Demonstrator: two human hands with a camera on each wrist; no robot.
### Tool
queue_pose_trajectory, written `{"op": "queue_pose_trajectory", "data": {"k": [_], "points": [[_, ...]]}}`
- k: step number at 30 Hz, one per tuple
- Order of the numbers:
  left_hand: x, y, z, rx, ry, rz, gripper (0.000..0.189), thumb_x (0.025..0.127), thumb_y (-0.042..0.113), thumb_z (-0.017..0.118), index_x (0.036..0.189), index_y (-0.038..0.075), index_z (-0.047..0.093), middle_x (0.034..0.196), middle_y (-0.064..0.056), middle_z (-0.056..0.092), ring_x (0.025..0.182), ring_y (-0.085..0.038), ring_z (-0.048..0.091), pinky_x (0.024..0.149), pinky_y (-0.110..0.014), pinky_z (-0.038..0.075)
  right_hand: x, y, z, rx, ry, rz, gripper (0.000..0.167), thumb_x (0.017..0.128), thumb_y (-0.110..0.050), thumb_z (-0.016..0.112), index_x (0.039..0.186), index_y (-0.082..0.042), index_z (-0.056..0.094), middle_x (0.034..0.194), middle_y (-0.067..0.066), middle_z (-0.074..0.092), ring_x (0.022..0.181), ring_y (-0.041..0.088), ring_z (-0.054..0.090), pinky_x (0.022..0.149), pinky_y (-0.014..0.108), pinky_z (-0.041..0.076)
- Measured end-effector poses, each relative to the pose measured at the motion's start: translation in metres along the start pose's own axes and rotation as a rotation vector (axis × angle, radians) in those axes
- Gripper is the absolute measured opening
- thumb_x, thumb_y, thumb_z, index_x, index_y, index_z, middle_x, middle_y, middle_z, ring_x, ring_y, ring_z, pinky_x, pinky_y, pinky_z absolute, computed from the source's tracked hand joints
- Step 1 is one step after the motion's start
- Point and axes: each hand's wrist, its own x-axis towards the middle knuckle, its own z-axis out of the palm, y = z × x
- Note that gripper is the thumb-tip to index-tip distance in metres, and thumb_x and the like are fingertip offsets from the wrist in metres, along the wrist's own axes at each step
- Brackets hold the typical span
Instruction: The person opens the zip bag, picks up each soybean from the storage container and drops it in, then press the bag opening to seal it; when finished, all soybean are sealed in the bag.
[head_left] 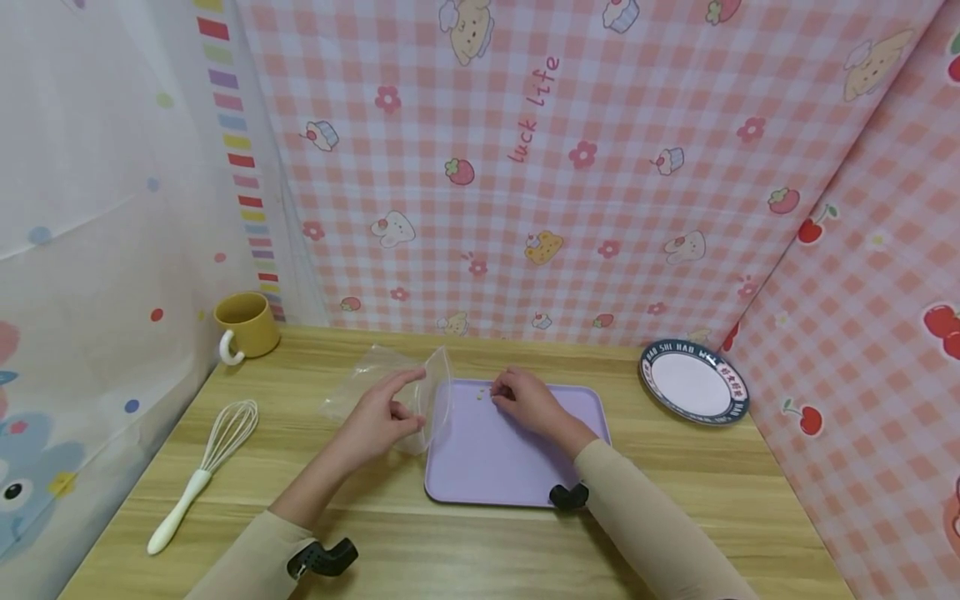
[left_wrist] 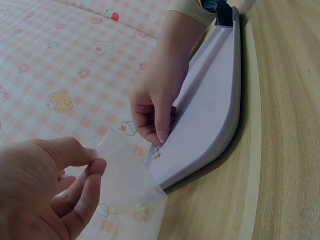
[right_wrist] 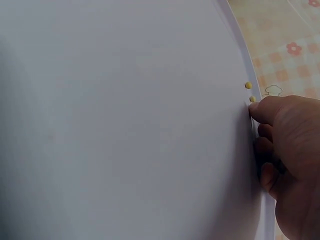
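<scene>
My left hand (head_left: 382,417) pinches the rim of a clear plastic bag (head_left: 437,396) between thumb and fingers, holding it up at the left edge of a lilac tray (head_left: 487,467). Several pale soybeans (left_wrist: 141,212) show through the bag's side in the left wrist view. Over the tray's far part is my right hand (head_left: 528,402), thumb and fingertips pinched together at a soybean. Loose soybeans (right_wrist: 248,85) lie right beside those fingertips, along the tray's rim. The bean at the fingertips is mostly hidden by the fingers.
A whisk (head_left: 198,475) with a white handle lies on the wooden table (head_left: 405,550) at the left. Behind it stands a yellow mug (head_left: 251,329). At the back right, a dark-rimmed plate (head_left: 693,383) leans near the wall cloth (head_left: 525,208).
</scene>
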Motion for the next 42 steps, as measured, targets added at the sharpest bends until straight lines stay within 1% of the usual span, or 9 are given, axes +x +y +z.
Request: {"op": "queue_pose_trajectory", "data": {"k": [6, 10, 12, 16, 19, 24, 34, 37, 42], "points": [[0.0, -0.002, 0.001, -0.003, -0.002, 0.001, 0.078, 0.091, -0.012, 0.082, 0.162, -0.002, 0.05, 0.162, -0.022, 0.051, 0.078, -0.016, 0.073, 0.067, -0.026, 0.061, -0.004, 0.002, -0.001, -0.007, -0.004, -0.047, 0.005, 0.1, -0.008, 0.08, 0.099, -0.01, 0.076, 0.095, -0.002, 0.063, 0.086, 0.013, 0.06, 0.078, 0.031, 0.055], [0.0, -0.002, 0.001, -0.003, -0.002, 0.001, 0.077, 0.092, -0.011, 0.082, 0.161, -0.002, 0.05, 0.162, -0.022, 0.051, 0.078, -0.016, 0.073, 0.066, -0.026, 0.061, -0.007, -0.001, -0.003, -0.001, -0.011, -0.114, 0.005, 0.098, -0.008, 0.078, 0.099, -0.011, 0.074, 0.093, -0.003, 0.061, 0.086, 0.012, 0.058, 0.076, 0.028, 0.054], [-0.001, -0.002, 0.001, -0.002, 0.0, 0.001, 0.077, 0.092, -0.011, 0.082, 0.161, -0.002, 0.05, 0.162, -0.021, 0.052, 0.079, -0.016, 0.073, 0.066, -0.026, 0.061, -0.008, -0.005, -0.004, 0.007, 0.001, -0.158, 0.006, 0.097, -0.007, 0.077, 0.099, -0.011, 0.073, 0.092, -0.004, 0.061, 0.085, 0.012, 0.058, 0.075, 0.028, 0.054], [0.0, -0.002, 0.001, 0.001, 0.003, 0.005, 0.077, 0.091, -0.012, 0.082, 0.161, -0.002, 0.051, 0.162, -0.021, 0.052, 0.078, -0.015, 0.073, 0.067, -0.026, 0.061, -0.009, -0.017, -0.007, 0.004, 0.045, -0.235, 0.012, 0.093, -0.003, 0.077, 0.099, -0.011, 0.071, 0.091, -0.004, 0.063, 0.083, 0.011, 0.059, 0.073, 0.028, 0.055], [0.0, -0.002, 0.001, 0.001, 0.003, 0.006, 0.077, 0.091, -0.012, 0.082, 0.161, -0.002, 0.051, 0.161, -0.021, 0.052, 0.078, -0.016, 0.073, 0.067, -0.026, 0.06, -0.009, -0.028, -0.009, -0.002, 0.06, -0.25, 0.014, 0.093, -0.002, 0.078, 0.1, -0.012, 0.071, 0.092, -0.003, 0.064, 0.084, 0.012, 0.06, 0.073, 0.027, 0.055], [0.0, -0.002, 0.001, 0.0, 0.005, 0.006, 0.077, 0.091, -0.012, 0.082, 0.161, -0.002, 0.051, 0.161, -0.021, 0.052, 0.078, -0.016, 0.073, 0.066, -0.026, 0.06, -0.013, -0.044, -0.012, 0.032, 0.09, -0.281, 0.015, 0.094, -0.001, 0.077, 0.102, -0.011, 0.069, 0.093, -0.002, 0.064, 0.084, 0.015, 0.061, 0.072, 0.026, 0.054], [0.0, 0.0, 0.001, -0.007, -0.002, 0.008, 0.077, 0.092, -0.011, 0.082, 0.162, -0.002, 0.05, 0.162, -0.021, 0.051, 0.08, -0.016, 0.074, 0.067, -0.026, 0.061, -0.012, -0.076, -0.006, 0.133, 0.192, -0.457, 0.017, 0.091, 0.003, 0.076, 0.102, -0.008, 0.068, 0.091, 0.003, 0.063, 0.08, 0.017, 0.06, 0.068, 0.025, 0.051], [0.001, 0.001, 0.0, -0.012, -0.006, 0.005, 0.077, 0.093, -0.011, 0.081, 0.162, -0.002, 0.05, 0.163, -0.022, 0.05, 0.082, -0.016, 0.075, 0.068, -0.026, 0.061, -0.009, -0.083, -0.002, 0.136, 0.204, -0.479, 0.017, 0.091, 0.004, 0.075, 0.102, -0.007, 0.068, 0.09, 0.004, 0.062, 0.079, 0.016, 0.059, 0.068, 0.024, 0.05], [0.001, 0.002, 0.0, -0.007, -0.007, 0.003, 0.077, 0.093, -0.011, 0.081, 0.162, -0.001, 0.05, 0.164, -0.022, 0.049, 0.081, -0.015, 0.075, 0.067, -0.026, 0.061, -0.004, -0.094, 0.002, 0.133, 0.215, -0.474, 0.017, 0.091, 0.003, 0.075, 0.102, -0.008, 0.068, 0.091, 0.003, 0.063, 0.08, 0.018, 0.06, 0.069, 0.025, 0.05]]}}
